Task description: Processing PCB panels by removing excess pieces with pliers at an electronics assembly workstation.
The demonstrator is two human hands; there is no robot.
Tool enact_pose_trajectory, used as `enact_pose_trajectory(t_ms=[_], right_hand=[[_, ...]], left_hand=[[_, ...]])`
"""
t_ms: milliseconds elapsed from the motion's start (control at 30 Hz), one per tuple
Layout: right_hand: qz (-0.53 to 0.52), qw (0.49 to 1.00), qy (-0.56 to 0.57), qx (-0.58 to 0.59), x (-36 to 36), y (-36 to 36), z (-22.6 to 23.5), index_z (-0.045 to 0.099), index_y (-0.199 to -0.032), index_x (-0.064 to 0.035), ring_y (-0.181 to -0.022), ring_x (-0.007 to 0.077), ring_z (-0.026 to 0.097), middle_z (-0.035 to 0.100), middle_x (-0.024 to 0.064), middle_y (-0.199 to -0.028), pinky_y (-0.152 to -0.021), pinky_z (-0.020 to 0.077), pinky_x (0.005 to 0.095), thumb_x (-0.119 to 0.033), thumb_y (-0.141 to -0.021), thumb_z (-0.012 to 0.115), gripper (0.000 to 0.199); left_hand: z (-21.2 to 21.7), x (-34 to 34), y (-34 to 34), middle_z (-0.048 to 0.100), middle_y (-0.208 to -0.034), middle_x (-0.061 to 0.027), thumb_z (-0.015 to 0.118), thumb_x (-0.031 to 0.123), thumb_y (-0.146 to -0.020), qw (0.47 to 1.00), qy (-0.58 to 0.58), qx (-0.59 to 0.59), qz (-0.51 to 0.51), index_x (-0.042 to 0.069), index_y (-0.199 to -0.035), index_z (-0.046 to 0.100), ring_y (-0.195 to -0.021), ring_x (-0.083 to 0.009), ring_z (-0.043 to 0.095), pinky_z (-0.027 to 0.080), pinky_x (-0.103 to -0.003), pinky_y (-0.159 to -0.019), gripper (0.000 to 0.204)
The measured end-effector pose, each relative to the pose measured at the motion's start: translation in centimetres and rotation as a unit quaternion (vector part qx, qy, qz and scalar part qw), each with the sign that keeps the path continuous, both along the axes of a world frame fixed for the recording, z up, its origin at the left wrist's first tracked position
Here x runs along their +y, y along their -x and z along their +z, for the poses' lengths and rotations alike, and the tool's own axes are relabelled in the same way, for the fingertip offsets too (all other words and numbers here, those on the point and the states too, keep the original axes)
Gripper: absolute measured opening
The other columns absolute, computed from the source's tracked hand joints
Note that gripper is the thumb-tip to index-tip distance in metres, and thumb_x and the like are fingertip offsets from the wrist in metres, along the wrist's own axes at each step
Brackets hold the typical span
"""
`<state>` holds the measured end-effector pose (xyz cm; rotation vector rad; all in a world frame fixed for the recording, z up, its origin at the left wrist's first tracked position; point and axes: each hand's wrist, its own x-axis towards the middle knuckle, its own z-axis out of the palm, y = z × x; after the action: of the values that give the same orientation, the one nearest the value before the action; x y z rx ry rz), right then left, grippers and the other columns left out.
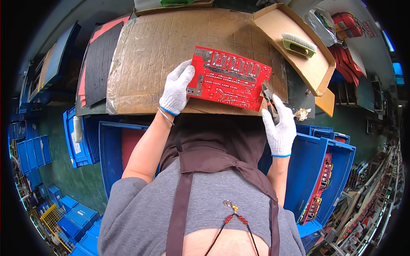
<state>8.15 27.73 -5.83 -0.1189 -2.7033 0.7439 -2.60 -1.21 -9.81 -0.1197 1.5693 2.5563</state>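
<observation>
A red printed circuit board (232, 81), solder side up, is held tilted over the near edge of a cardboard-covered bench. My left hand (177, 87), in a white knit glove with a blue cuff, is closed on the board's left end. In my gloved right hand (279, 130) is a pair of cutting pliers (267, 94), fingers wrapped round the handles. The pliers' jaws are at the board's right edge; whether they touch or bite it I cannot tell. Part of the handles is hidden by the fingers.
Brown cardboard (149, 51) covers the bench. At the far right a shallow cardboard tray (314, 79) holds a brush (299, 45). A crumpled pale lump (302, 114) lies beside my right hand. Blue bins stand at both sides; the right bin (344, 170) contains red boards (318, 187).
</observation>
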Motion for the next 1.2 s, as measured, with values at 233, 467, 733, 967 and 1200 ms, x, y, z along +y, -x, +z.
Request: enact_pose_trajectory(t_ms=[233,467,733,967,1200], right_hand=[[0.068,0.987,-0.143,0.041,-4.0,2.3,3.3,0.069,-0.134,-0.0143,-0.102,0.0305,0.066,0.069,0.0115,-0.111,-0.089,0.0535,0.0407,-0.025,-0.084,0.085,0.054],[0.103,0.959,-0.263,0.034,-7.1,4.8,5.4,0.070,-0.133,-0.0181,-0.101,0.0257,0.062,0.065,0.0066,-0.108,-0.087,0.0452,0.0421,-0.036,-0.085,0.081,0.053],[0.097,0.934,-0.342,0.030,-8.4,5.1,6.3,0.068,-0.132,-0.0188,-0.099,0.0255,0.061,0.064,0.0063,-0.105,-0.086,0.0432,0.0423,-0.035,-0.086,0.080,0.050],[0.088,0.948,-0.302,-0.040,-8.9,4.3,5.7,0.068,-0.130,-0.0154,-0.081,0.0292,0.068,0.067,0.0121,-0.094,-0.071,0.0520,0.0430,-0.033,-0.093,0.075,0.041],[0.003,0.998,0.060,-0.017,-5.4,3.7,4.7,0.067,-0.128,-0.0076,-0.091,0.0377,0.074,0.074,0.0212,-0.100,-0.082,0.0580,0.0420,-0.027,-0.099,0.070,0.035]], left_hand=[[-0.7,-0.4,0.2,0.072,-0.122,-0.0110,0.060,0.024,-0.108,1.000,0.021,0.009,-0.001,-0.003,-0.140,0.058,-0.105,-0.0157,0.071,0.061,-0.032,-0.090,0.042],[-0.8,-0.3,0.2,0.073,-0.121,-0.0107,0.062,0.021,-0.107,1.000,0.016,0.024,-0.008,-0.004,-0.138,0.061,-0.106,-0.0149,0.070,0.058,-0.031,-0.092,0.040],[-1.0,-0.6,0.1,0.073,-0.122,-0.0099,0.062,0.019,-0.107,0.998,0.038,0.054,-0.017,-0.004,-0.137,0.062,-0.109,-0.0137,0.068,0.055,-0.030,-0.096,0.038],[-0.5,-0.6,-0.1,0.073,-0.122,-0.0093,0.062,0.018,-0.106,0.997,0.044,0.062,-0.022,-0.005,-0.136,0.063,-0.109,-0.0134,0.067,0.054,-0.030,-0.097,0.038],[-0.8,-0.6,-0.1,0.073,-0.122,-0.0091,0.062,0.018,-0.106,0.997,0.043,0.056,-0.018,-0.005,-0.135,0.064,-0.109,-0.0128,0.067,0.054,-0.029,-0.097,0.037]])
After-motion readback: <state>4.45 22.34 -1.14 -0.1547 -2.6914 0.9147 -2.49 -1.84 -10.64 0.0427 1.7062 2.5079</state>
